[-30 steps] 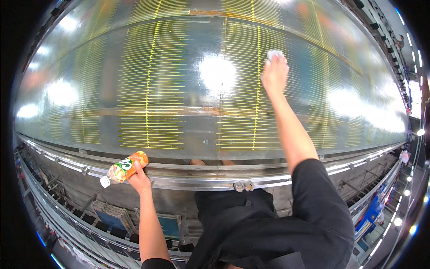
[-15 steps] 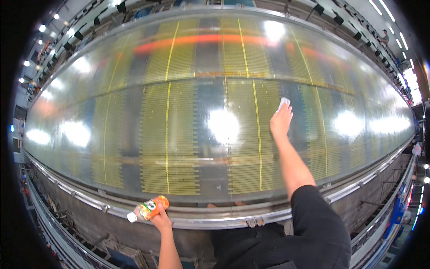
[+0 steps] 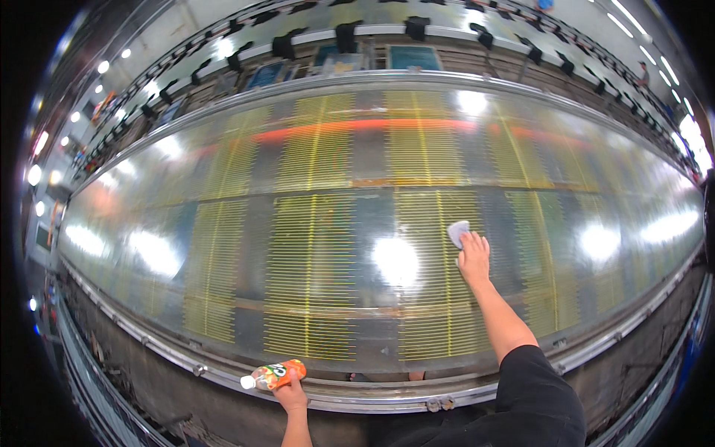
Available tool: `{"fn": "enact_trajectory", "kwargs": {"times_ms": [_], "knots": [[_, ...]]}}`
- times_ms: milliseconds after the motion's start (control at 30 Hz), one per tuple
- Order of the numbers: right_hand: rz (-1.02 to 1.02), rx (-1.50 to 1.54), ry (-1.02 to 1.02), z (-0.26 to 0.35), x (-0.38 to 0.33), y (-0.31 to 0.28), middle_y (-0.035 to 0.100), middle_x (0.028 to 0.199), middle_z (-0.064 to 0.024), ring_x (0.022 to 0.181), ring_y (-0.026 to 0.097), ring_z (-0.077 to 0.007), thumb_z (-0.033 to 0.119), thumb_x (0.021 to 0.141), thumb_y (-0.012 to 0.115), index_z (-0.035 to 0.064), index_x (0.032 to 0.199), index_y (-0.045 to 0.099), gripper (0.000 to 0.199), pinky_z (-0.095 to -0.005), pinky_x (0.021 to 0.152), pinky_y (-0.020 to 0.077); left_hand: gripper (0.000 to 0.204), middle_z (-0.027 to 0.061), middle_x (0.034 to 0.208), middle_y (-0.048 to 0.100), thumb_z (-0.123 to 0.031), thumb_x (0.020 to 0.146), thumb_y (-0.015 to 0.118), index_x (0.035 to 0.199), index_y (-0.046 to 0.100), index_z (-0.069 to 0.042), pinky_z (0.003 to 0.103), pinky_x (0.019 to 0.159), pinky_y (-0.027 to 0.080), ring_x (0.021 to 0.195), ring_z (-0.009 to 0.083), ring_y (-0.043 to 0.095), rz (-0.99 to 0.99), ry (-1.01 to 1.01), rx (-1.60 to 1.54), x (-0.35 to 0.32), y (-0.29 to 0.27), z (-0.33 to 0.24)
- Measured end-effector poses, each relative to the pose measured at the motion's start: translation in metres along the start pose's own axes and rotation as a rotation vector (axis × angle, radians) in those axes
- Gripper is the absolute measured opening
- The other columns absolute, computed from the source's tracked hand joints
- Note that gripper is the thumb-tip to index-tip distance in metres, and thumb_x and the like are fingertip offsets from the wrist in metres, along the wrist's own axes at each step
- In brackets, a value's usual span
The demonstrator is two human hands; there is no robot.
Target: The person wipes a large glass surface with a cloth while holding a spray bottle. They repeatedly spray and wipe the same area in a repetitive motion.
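A long glossy table (image 3: pixel 372 276) stretches across the view, with yellow line patterns (image 3: pixel 309 253) showing on its surface. My right hand (image 3: pixel 474 257) reaches out over it, fingers closed on a whitish cloth pad (image 3: pixel 459 232) that lies against the surface. Near the front edge, my left hand (image 3: pixel 293 395) grips a plastic bottle (image 3: pixel 279 375) with an orange label. The bottle lies tilted sideways, its white cap pointing left.
A metal rail (image 3: pixel 335 402) with clamps (image 3: pixel 439 404) runs along the table's near edge. Beyond the far edge, black cloth pieces (image 3: pixel 347 36) hang in a row, near a blue-green framed panel (image 3: pixel 413 57). Bright lamp reflections cover parts of the surface.
My view has tilted up, showing more beyond the far edge. My right hand has shifted with the pad onto the yellow lines; my left hand still holds the bottle.
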State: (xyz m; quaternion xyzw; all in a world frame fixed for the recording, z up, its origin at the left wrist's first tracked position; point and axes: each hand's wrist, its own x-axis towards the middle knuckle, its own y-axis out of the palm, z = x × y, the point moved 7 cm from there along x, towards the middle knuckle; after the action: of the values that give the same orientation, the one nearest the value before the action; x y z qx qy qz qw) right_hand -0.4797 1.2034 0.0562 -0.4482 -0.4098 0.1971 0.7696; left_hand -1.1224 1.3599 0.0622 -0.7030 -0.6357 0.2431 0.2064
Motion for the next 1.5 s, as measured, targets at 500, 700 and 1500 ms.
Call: {"fn": "enact_trajectory", "kwargs": {"times_ms": [500,700,1500], "knots": [[0.104,-0.206,0.261,-0.039,0.043,0.026,0.072,0.086,-0.0141,0.080,0.070,-0.0378,0.027,0.103,0.056,0.0082,0.090,0.070,0.027,-0.0546,0.070,0.0520,0.044,0.0191,0.124,0.073,-0.034,0.108,0.066,0.123,0.069,0.007,0.045,0.104,0.049,0.115,0.0326,0.069,-0.042,0.080,0.051,-0.001,-0.001,0.013],[0.144,-0.105,0.090,0.100,0.044,0.096,0.072,0.082,-0.0136,0.081,0.071,-0.0358,0.029,0.102,0.058,0.0092,0.088,0.067,0.026,-0.0523,0.074,0.0524,0.049,0.0182,0.126,0.073,-0.039,0.108,0.065,0.124,0.068,0.007,0.045,0.102,0.050,0.115,0.0328,0.069,0.053,0.047,0.088,0.007,0.018,-0.005],[0.133,-0.370,0.188,0.026,0.089,0.092,0.065,0.073,-0.0071,0.072,0.067,-0.0280,0.022,0.096,0.061,0.0142,0.087,0.069,0.015,-0.0498,0.066,0.0489,0.052,0.0194,0.130,0.072,-0.040,0.109,0.063,0.130,0.067,0.007,0.045,0.105,0.049,0.117,0.0328,0.068,-0.013,0.055,0.064,0.007,0.012,0.010]]}}
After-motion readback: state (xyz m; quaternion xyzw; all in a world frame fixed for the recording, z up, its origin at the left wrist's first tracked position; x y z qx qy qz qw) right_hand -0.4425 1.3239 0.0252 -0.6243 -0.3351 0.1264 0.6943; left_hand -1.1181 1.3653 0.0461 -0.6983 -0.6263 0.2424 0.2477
